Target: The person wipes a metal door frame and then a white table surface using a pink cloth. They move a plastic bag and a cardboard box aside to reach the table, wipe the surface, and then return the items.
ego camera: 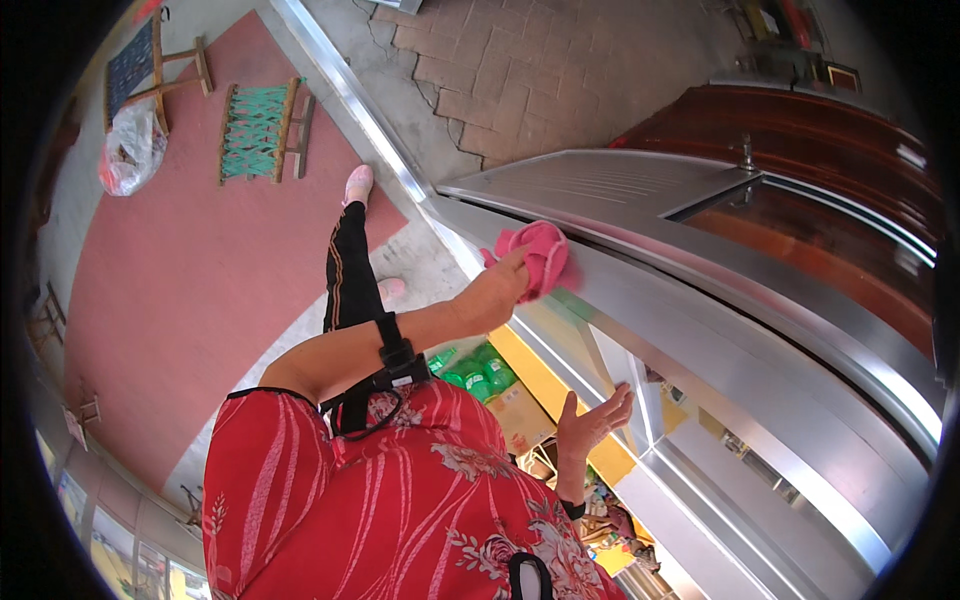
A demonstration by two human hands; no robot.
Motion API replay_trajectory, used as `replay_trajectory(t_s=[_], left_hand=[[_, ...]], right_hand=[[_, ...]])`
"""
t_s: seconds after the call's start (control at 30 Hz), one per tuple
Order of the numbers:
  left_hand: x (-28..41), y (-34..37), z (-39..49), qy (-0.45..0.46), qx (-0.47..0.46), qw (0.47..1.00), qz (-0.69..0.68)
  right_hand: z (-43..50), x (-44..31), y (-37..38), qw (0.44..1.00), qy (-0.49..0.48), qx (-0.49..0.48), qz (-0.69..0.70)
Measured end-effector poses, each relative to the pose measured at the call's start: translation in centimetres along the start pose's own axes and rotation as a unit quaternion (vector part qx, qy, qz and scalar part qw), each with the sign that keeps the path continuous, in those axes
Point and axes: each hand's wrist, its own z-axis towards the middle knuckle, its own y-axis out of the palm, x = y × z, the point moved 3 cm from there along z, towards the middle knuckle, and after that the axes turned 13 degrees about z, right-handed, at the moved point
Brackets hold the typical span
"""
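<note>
My left hand [491, 289] grips a bunched pink cloth [541, 259] against a silver metal door frame [637, 289]. A black strap circles that forearm. Lower down, my right hand [592, 424] is raised with its fingers apart and nothing in it. It is close to the glazed lower part of the metal frame [660, 450]; whether the fingertips touch it, I cannot tell. Beyond the frame stands a grey metal door leaf [600, 184] with a small latch [746, 154] on it.
A metal floor track [352, 97] runs up from the frame. On the red floor stand a folding stool with green webbing [255, 131] and a clear plastic bag [135, 150]. Green bottles [476, 375] and a cardboard box [517, 412] are beside my body. Brick paving [517, 67] lies beyond the track.
</note>
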Motion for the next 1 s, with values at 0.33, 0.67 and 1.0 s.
replay_trajectory(t_s=[0.33,0.67,1.0], left_hand=[[-4.5,1.3,-0.1,-0.078,0.056,0.995,-0.025],[10.1,-6.8,0.0,0.070,0.074,0.987,-0.120],[11.5,-7.1,0.8,0.016,0.070,0.997,-0.010]], right_hand=[[-0.1,-0.4,-0.2,1.000,-0.004,0.014,0.014],[-0.5,0.2,-1.3,0.993,0.025,0.059,0.096],[-1.8,1.9,-2.9,0.984,0.031,0.117,0.131]])
